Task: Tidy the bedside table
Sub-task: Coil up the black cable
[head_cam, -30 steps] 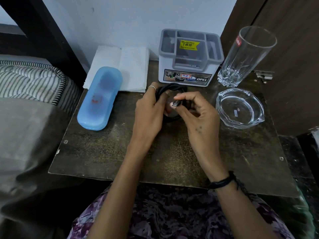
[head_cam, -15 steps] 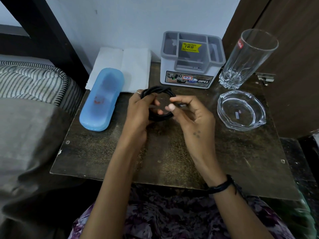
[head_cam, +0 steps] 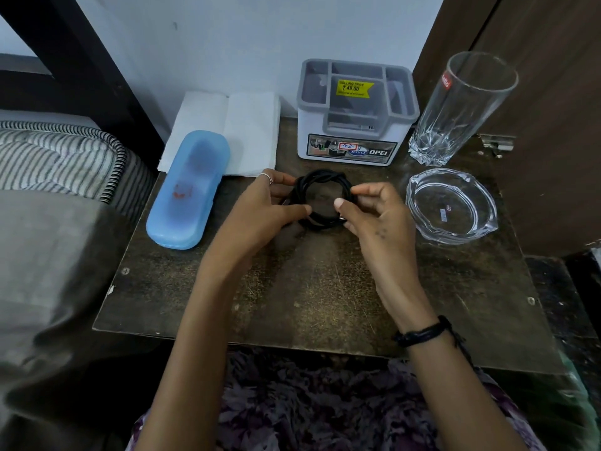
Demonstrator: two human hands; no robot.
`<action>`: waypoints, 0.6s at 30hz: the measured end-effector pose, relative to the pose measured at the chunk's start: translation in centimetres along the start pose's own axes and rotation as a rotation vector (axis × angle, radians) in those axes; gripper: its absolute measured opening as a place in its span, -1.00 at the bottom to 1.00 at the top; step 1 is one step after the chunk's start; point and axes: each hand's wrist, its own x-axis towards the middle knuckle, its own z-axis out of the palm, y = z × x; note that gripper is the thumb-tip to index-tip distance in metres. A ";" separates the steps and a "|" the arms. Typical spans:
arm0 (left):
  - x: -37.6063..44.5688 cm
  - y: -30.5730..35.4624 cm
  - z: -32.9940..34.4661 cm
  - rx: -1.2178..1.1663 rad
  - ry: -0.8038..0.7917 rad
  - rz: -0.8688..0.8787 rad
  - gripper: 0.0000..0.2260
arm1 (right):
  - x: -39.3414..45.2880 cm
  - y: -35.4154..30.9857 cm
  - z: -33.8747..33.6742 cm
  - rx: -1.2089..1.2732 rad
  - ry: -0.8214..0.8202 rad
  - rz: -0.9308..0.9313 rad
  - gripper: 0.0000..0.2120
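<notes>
Bedside table (head_cam: 325, 288): left hand (head_cam: 260, 211), right hand (head_cam: 379, 216) both pinch coiled black cable (head_cam: 320, 187) (opposite sides).

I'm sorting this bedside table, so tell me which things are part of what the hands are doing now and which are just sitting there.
In hand:
- coiled black cable, held by left hand and right hand

Sitting untouched:
- blue case
- white napkins
- grey organiser
- tall glass
- glass ashtray
</notes>
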 end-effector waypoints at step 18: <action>-1.2 -0.3 0.3 0.620 0.496 0.184 -0.80 | 0.3 -0.8 1.3 -0.189 0.014 -0.027 -0.63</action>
